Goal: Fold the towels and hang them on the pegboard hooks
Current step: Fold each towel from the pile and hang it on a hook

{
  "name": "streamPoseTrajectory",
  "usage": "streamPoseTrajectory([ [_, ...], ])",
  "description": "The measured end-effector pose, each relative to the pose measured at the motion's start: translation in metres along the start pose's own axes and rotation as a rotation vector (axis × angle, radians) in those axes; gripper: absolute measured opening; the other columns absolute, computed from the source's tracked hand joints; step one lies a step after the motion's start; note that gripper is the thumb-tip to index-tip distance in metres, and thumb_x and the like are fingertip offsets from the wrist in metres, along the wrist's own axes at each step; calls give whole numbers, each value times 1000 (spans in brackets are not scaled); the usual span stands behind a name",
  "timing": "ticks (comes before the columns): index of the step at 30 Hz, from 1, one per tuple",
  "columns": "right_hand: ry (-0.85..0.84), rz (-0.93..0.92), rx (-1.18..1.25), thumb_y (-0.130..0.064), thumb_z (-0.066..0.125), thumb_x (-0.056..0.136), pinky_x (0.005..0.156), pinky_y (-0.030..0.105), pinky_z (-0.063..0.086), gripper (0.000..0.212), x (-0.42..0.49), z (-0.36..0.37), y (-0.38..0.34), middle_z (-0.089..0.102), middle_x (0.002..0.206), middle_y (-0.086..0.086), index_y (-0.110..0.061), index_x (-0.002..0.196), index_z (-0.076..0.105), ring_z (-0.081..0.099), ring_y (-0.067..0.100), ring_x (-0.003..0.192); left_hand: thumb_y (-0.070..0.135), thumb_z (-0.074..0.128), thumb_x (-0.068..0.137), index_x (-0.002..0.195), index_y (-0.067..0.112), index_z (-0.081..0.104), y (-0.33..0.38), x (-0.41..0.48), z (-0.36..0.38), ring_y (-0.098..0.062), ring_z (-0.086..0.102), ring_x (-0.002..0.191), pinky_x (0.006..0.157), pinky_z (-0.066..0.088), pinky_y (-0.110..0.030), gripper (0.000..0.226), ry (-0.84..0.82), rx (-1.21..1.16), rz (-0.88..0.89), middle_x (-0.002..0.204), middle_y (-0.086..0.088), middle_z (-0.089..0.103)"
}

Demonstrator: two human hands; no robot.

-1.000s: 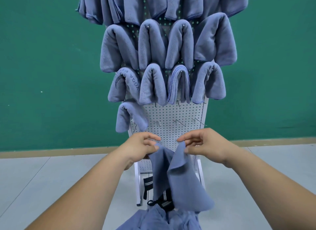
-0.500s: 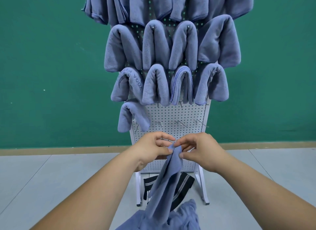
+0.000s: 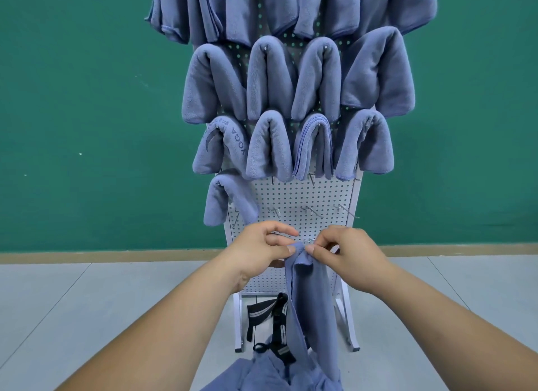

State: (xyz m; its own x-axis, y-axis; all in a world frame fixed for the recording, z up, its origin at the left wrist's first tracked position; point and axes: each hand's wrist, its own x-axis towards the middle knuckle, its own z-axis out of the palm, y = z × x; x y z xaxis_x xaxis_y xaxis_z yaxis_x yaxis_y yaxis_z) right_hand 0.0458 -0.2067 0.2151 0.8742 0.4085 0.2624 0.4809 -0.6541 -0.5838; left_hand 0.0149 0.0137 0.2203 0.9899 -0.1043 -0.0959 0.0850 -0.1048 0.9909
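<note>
Right in front of the lower pegboard, here's the towel [image 3: 313,297], pinched at its very top by both hands. The left hand [image 3: 259,251] has thumb and fingers clamped on the upper edge, and the right hand [image 3: 346,256] nips the same edge just beside it, fingertips almost meeting. The cloth hangs as a narrow, half-gathered strip, long axis straight up and down, top end pointing up at the board and tail running down to the heap of towels [image 3: 262,373] at the bottom of the view. It looks bunched rather than neatly folded, so I'd call the fold unfinished.

Out to the pegboard [image 3: 302,195] now, and plenty is done. The hung towels [image 3: 270,79] fill the upper rows, each draped over a peg like a horseshoe. A row of four sits beneath them, with a lone towel [image 3: 221,201] starting the next row down at the left edge. To its right, bare hooks [image 3: 308,211] stick out of the white panel, and more wait lower down near the hands.

So what's left? This towel needs its fold and a hook, and the heap below says several more will follow. I'd put the job well past halfway.

Behind the stand's legs lies a black strap [image 3: 270,312], on a grey floor [image 3: 87,303] against a green wall [image 3: 87,99].
</note>
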Motion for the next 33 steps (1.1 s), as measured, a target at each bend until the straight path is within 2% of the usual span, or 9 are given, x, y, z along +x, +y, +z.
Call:
streamPoseTrajectory([
  [4,7,21,51,-48,69,96,66,14,45,28,-1,1,-3,70,74,-17,-28,76,70,63,1,74,4,78,92,123,16,69,4,-4,4,-18,74,97,93,58,-34,34,-82,-13,12,110,-8,79],
  [10,20,63,184,-45,68,97,64,26,45,33,2,0,1,62,65,-9,-26,70,67,50,5,61,-8,83,79,126,21,67,2,-5,11,-19,67,92,95,60,-39,57,-80,103,125,119,-7,75],
  [13,-6,76,245,-45,68,98,65,30,43,34,2,-2,2,57,64,-9,-22,74,67,47,8,62,-1,81,86,123,19,68,1,-3,17,-13,65,88,91,58,-26,44,-4,117,185,112,-10,76],
  [17,-110,61,300,-38,75,95,73,31,48,13,1,-6,6,71,76,-5,-28,93,66,57,9,67,2,71,95,124,16,67,4,-3,13,-8,63,81,80,52,-14,32,49,160,248,102,-10,79],
  [21,-185,30,249,-32,73,97,82,26,53,28,1,-1,16,72,81,-10,-39,122,64,64,6,77,-5,63,97,125,15,65,3,-4,9,-11,58,73,68,47,-13,34,22,227,243,100,-8,80],
  [24,-186,22,215,-36,68,100,73,26,47,9,3,3,16,62,71,-15,-37,106,74,54,5,68,-5,64,96,123,18,66,0,-3,10,-13,56,70,68,48,-17,36,7,262,250,98,-5,79],
  [26,-163,37,219,-35,70,99,68,26,44,11,4,5,16,60,67,-14,-33,89,74,51,5,64,-5,67,94,121,20,68,-2,0,11,-12,59,73,74,54,-22,37,26,262,266,97,-3,76],
  [29,-99,58,217,-38,75,95,60,18,42,14,4,4,13,64,65,-10,-30,82,74,51,3,60,0,75,89,117,24,70,-3,3,13,-13,64,80,86,59,-33,37,86,248,286,99,-5,71],
  [33,-62,63,215,-41,79,90,60,21,46,14,3,3,11,72,72,-3,-31,80,76,56,4,60,14,87,84,115,24,69,-7,5,11,-10,59,73,79,55,-26,37,73,256,276,84,3,70],
])
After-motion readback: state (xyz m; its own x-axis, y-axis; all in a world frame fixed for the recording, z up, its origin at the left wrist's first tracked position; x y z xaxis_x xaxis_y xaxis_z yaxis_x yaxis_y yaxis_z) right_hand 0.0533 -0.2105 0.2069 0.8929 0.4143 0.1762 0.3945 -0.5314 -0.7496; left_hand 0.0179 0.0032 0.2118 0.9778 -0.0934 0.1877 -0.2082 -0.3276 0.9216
